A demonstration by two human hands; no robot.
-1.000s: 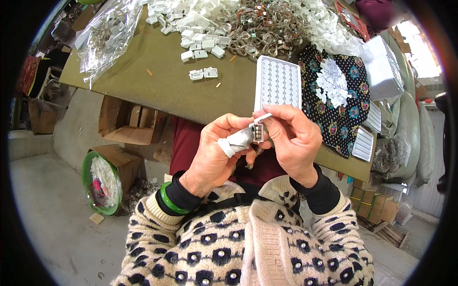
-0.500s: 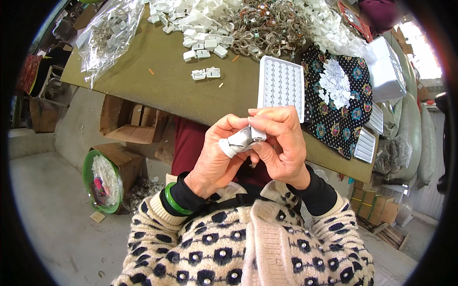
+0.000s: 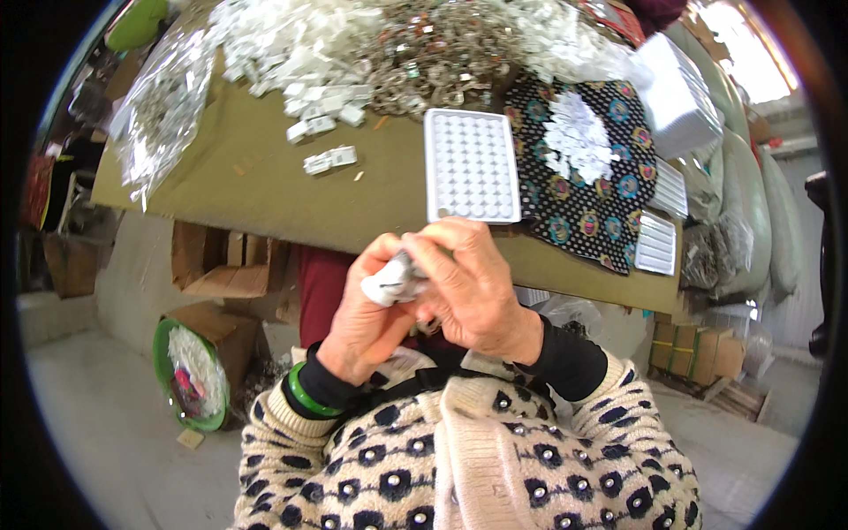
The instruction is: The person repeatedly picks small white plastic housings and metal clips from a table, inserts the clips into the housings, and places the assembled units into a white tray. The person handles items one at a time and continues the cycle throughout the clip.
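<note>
Just in front of my chest, off the near table edge, my two hands meet with fingers bent together. My left hand (image 3: 356,316) is closed around a small white plastic part, mostly covered by fingers and blurred. A white-and-grey wrap (image 3: 385,288) shows at its thumb, like tape or a finger cover. From the other side my right hand (image 3: 477,287) pinches at the same part, its fingertips touching those of the left. Beyond them on the table lies a white tray (image 3: 473,163) with rows of round hollows. Two small white plastic housings (image 3: 330,160) sit further left.
Piles of white plastic housings (image 3: 305,66) and tangled clear-brown parts (image 3: 433,53) cover the far table. White pieces (image 3: 579,137) rest on a patterned dark cloth (image 3: 556,199). Stacked white trays (image 3: 676,97) stand right. A green basin (image 3: 168,371) and cardboard box (image 3: 221,261) are lower left.
The view has shifted, so the table and hands appear further left. My right hand has turned over more, and its fingers now cover the white part that showed before.
</note>
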